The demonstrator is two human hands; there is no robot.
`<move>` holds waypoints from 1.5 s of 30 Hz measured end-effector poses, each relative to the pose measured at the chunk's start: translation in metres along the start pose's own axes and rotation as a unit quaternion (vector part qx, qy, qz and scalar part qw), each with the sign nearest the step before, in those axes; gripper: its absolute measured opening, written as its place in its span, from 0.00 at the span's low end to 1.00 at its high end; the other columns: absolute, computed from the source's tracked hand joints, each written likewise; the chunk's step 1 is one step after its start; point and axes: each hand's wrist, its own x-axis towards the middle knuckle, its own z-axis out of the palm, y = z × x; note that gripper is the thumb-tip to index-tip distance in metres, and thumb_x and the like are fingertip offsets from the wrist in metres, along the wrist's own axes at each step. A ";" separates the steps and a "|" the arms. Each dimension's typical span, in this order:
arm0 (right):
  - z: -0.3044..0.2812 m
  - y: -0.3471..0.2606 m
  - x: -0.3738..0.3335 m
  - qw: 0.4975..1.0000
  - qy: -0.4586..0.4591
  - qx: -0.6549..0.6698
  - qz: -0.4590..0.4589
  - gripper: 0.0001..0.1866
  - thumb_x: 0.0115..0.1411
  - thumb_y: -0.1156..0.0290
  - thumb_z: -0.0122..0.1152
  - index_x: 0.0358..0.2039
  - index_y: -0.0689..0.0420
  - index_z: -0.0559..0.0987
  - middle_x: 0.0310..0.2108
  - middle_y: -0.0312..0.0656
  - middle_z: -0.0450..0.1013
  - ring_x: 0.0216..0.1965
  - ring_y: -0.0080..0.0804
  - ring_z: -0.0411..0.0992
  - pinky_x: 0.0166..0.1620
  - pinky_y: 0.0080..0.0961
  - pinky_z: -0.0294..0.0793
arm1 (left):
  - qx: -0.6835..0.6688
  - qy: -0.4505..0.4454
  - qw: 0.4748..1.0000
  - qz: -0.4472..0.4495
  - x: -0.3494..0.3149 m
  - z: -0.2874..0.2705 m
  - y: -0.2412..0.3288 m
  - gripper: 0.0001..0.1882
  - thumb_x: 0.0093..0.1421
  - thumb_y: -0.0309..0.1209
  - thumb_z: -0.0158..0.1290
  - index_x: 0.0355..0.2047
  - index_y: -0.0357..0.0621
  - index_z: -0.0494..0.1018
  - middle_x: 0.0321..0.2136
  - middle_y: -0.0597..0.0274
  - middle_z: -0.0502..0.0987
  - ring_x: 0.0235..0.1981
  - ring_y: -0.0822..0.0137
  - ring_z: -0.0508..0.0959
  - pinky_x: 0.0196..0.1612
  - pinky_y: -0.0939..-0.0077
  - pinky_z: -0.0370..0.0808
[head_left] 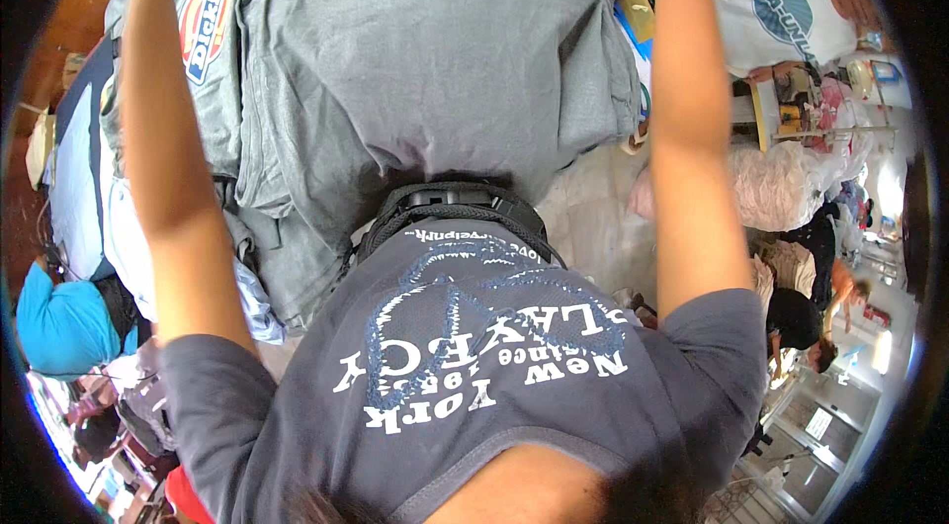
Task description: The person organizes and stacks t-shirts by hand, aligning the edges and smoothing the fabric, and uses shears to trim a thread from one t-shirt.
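Both my arms reach up past the top edge of the picture, so neither hand shows. Below them a large grey cloth garment (445,49) lies spread in front of me, its near edge wrinkled and hanging close to my waist. Beside it on the left is grey cloth bearing a red, blue and yellow printed emblem (208,22). My left forearm (163,99) passes over this grey cloth. On the other side, my right forearm (690,59) runs along the garment's right edge. What either hand holds or touches is hidden.
At the far right is a person in a white shirt (736,20), near heaped pale pink fabric (781,188). A person in a turquoise top (64,321) is at the left. Blue and white cloth (84,168) lies beyond my left arm.
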 end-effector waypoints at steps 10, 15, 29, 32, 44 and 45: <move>-0.108 -0.147 -0.215 0.841 -0.250 -0.113 0.467 0.11 0.46 0.66 0.60 0.25 0.57 0.69 0.27 0.45 0.66 0.34 0.46 0.65 0.37 0.36 0.63 | -0.142 -0.142 0.935 -0.291 -0.245 -0.027 0.184 0.13 0.53 0.36 0.50 0.30 0.37 0.69 0.32 0.53 0.70 0.33 0.59 0.69 0.37 0.70 0.65; -0.120 -0.134 -0.169 0.772 -0.148 0.017 0.618 0.06 0.48 0.71 0.56 0.23 0.58 0.69 0.25 0.42 0.68 0.29 0.40 0.67 0.33 0.32 0.64 | -0.222 -0.023 0.922 -0.318 -0.216 -0.054 0.173 0.13 0.55 0.36 0.49 0.27 0.36 0.68 0.19 0.64 0.67 0.20 0.73 0.65 0.25 0.80 0.63; -0.033 -0.049 -0.152 0.919 -0.111 -0.044 0.375 0.12 0.51 0.69 0.53 0.35 0.62 0.70 0.32 0.47 0.70 0.38 0.39 0.68 0.43 0.27 0.66 | -0.189 0.020 0.954 -0.234 -0.131 0.054 0.081 0.22 0.50 0.42 0.52 0.41 0.38 0.68 0.38 0.46 0.71 0.42 0.54 0.69 0.44 0.65 0.64; -0.067 -0.098 -0.194 0.908 -0.213 -0.027 0.360 0.11 0.51 0.76 0.51 0.37 0.60 0.72 0.40 0.44 0.69 0.46 0.37 0.65 0.50 0.28 0.60 | -0.144 -0.060 0.969 -0.191 -0.185 0.040 0.130 0.17 0.53 0.38 0.49 0.40 0.42 0.69 0.41 0.48 0.69 0.46 0.55 0.66 0.49 0.68 0.60; -0.129 -0.147 -0.216 0.824 -0.206 0.081 0.522 0.15 0.46 0.81 0.52 0.37 0.56 0.73 0.45 0.40 0.65 0.48 0.33 0.62 0.49 0.24 0.59 | -0.308 -0.049 0.894 -0.321 -0.260 -0.007 0.143 0.12 0.51 0.29 0.53 0.37 0.42 0.72 0.35 0.64 0.71 0.39 0.72 0.67 0.42 0.83 0.61; -0.126 -0.143 -0.219 0.839 -0.206 0.064 0.499 0.15 0.44 0.80 0.53 0.36 0.55 0.74 0.43 0.41 0.66 0.46 0.33 0.63 0.48 0.24 0.60 | -0.314 -0.044 0.877 -0.361 -0.256 -0.010 0.142 0.10 0.50 0.28 0.54 0.34 0.41 0.73 0.31 0.66 0.72 0.36 0.74 0.68 0.40 0.84 0.62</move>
